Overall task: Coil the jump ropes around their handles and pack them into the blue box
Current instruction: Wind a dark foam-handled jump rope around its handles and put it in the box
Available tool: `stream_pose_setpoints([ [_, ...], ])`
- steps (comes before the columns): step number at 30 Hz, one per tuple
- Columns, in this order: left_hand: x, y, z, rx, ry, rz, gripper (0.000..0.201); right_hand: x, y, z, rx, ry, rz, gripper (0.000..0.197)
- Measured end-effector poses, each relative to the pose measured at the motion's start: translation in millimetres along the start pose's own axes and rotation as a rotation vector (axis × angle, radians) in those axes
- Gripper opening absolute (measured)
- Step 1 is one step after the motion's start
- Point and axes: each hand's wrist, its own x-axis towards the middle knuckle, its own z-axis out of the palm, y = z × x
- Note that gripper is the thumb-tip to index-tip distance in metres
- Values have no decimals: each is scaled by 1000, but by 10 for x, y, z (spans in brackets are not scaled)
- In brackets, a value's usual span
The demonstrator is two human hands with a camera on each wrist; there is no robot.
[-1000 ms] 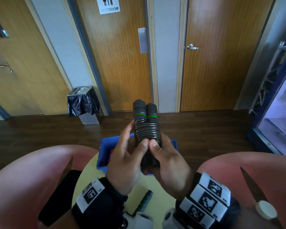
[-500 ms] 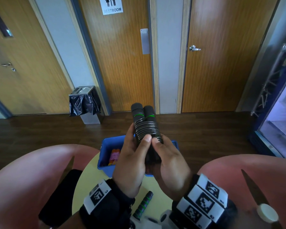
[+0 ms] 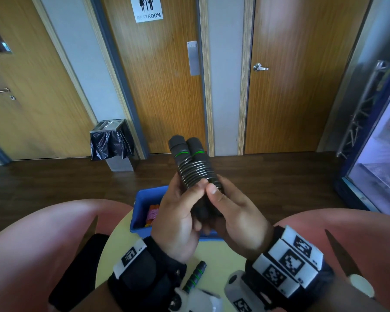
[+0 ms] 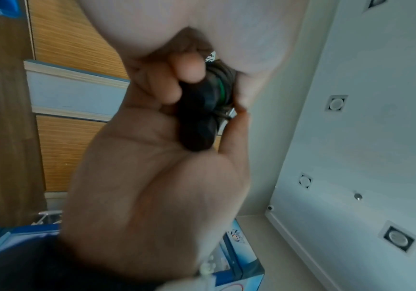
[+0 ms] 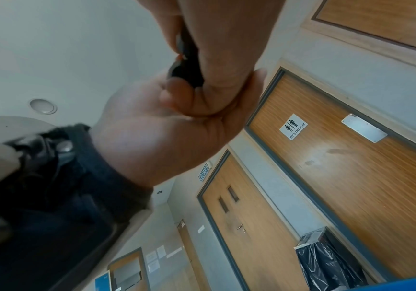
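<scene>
A black jump rope (image 3: 195, 168) with green rings is held upright above the table, its cord coiled tightly round its two handles. My left hand (image 3: 180, 212) and right hand (image 3: 230, 210) both grip its lower half, thumbs pressed on the coils. In the left wrist view the handles' ends (image 4: 199, 118) show between curled fingers; the right wrist view shows the handle (image 5: 187, 65) in my grip. The blue box (image 3: 144, 212) stands behind my hands on the yellow table (image 3: 221, 257), with orange and pink items (image 3: 152, 213) inside. Another black handle with green rings (image 3: 195, 275) lies on the table near my wrists.
Pink chair backs (image 3: 43, 244) curve round the table on both sides. A white cap (image 3: 360, 288) sits at the lower right. A bin with a black bag (image 3: 112, 143) stands by the restroom door. A glass-fronted cooler (image 3: 378, 167) is at the right.
Both hands and the coiled rope stay together, with only a slight shift; the bundle tilts a little to the left now.
</scene>
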Motion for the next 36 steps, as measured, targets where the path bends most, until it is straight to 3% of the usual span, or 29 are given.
stream_pose_setpoints([
  [5, 2, 121, -79, -130, -162, -182, 27, -40, -99, -105, 8, -223, 82, 64],
  [7, -21, 131, -65, -140, -162, -197, 23, -51, -102, -90, 4, -222, 93, 66],
  [9, -22, 112, -46, -145, -123, -194, 35, -53, -59, -43, 8, -143, 62, 57],
  [12, -23, 75, -30, -115, -65, -153, 48, -45, 19, 17, 11, -29, 11, 47],
  [17, -24, 26, -57, -22, -29, -16, 51, -51, 4, 1, 110, -24, 23, 41],
  [21, -24, 62, -62, 35, -30, 72, 25, -50, -20, 2, 236, -87, 76, 49],
  [29, -4, 74, -74, -35, -41, 18, 45, -44, 37, 81, 263, -76, 69, 51],
  [33, 11, 37, -79, -12, -5, 88, 42, -43, 0, 79, 278, -74, 115, 46],
  [36, 9, 24, -72, 3, -50, 131, 30, -52, -54, 79, 276, -44, 159, 42],
])
